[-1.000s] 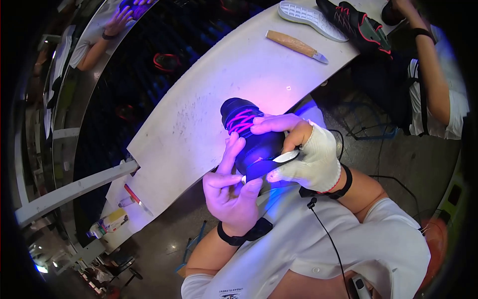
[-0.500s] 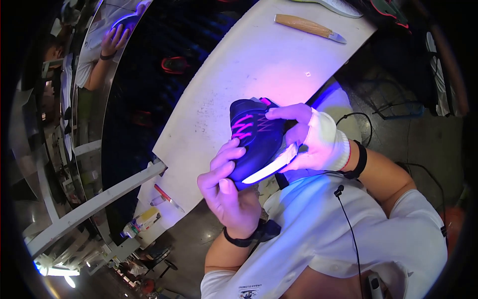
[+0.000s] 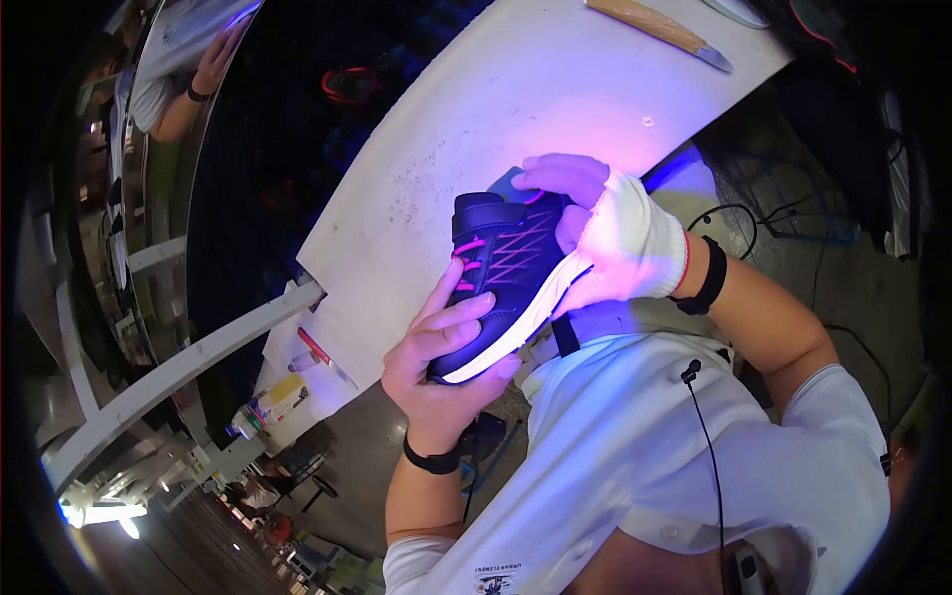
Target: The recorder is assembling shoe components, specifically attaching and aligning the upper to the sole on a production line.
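A black shoe (image 3: 511,273) with pink laces and pink zigzag stitching on its side is held up between my two hands, above the near edge of the white table. Its white midsole (image 3: 516,322) glows under violet light. My left hand (image 3: 433,362), bare, grips the toe end, fingers over the laces and thumb under the sole. My right hand (image 3: 620,233) wears a white glove with bare fingertips. It is wrapped round the heel end, its fingers reaching over the collar and its lower part against the sole. My right palm and part of the heel are hidden.
A wooden-handled knife (image 3: 659,30) lies on the white table (image 3: 397,188), near a white sole (image 3: 736,10). A red pen-like tool (image 3: 314,345) and a bottle (image 3: 243,421) are at the left end, by a pale metal bar (image 3: 178,352). A dark strip (image 3: 288,129) runs beyond the table.
The shoe has turned in my hands, so more of its stitched side and midsole shows. My left hand has shifted left, and my right fingers have moved up round the heel collar.
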The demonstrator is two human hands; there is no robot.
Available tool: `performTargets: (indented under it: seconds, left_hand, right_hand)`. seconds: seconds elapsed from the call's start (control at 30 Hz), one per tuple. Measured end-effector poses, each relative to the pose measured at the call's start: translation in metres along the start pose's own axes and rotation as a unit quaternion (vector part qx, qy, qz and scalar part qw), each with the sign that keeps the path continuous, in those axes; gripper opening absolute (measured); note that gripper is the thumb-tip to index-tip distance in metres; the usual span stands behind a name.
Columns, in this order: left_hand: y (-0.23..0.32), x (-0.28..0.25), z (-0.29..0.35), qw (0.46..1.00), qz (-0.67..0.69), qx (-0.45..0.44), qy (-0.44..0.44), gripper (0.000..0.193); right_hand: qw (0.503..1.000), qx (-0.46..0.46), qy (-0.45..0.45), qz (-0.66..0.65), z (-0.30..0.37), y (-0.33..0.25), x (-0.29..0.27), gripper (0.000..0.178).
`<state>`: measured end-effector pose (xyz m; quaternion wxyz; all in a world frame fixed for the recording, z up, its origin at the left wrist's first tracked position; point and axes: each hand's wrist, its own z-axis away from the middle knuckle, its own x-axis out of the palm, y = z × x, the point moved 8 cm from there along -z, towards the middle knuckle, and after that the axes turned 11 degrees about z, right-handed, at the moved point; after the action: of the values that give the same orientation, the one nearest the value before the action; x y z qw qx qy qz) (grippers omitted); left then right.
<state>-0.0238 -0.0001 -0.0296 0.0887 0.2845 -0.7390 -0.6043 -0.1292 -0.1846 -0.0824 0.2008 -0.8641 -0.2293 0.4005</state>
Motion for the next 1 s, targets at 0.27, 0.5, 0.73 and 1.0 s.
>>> performTargets:
  seconds: [0.27, 0.5, 0.73, 1.0]
  left_hand:
    - [-0.041, -0.010, -0.007, 0.923, -0.133, -0.359, -0.035, 0.088]
    - [-0.024, -0.013, -0.015, 0.910, -0.297, -0.290, -0.008, 0.091]
    - [0.019, 0.039, -0.040, 0.987, -0.040, -0.121, -0.095, 0.069]
    - [-0.044, 0.107, 0.005, 0.995, -0.062, 0.053, 0.051, 0.055]
  right_hand:
    - [0.999, -0.029, 0.016, 0.029, 0.005, -0.007, 0.035, 0.050]
    - [0.995, -0.034, 0.077, 0.051, 0.018, -0.021, 0.036, 0.048]
    - [0.977, 0.141, 0.156, -0.038, 0.047, -0.003, -0.052, 0.083]
    - [0.992, 0.097, -0.002, -0.085, 0.007, -0.028, -0.104, 0.074]
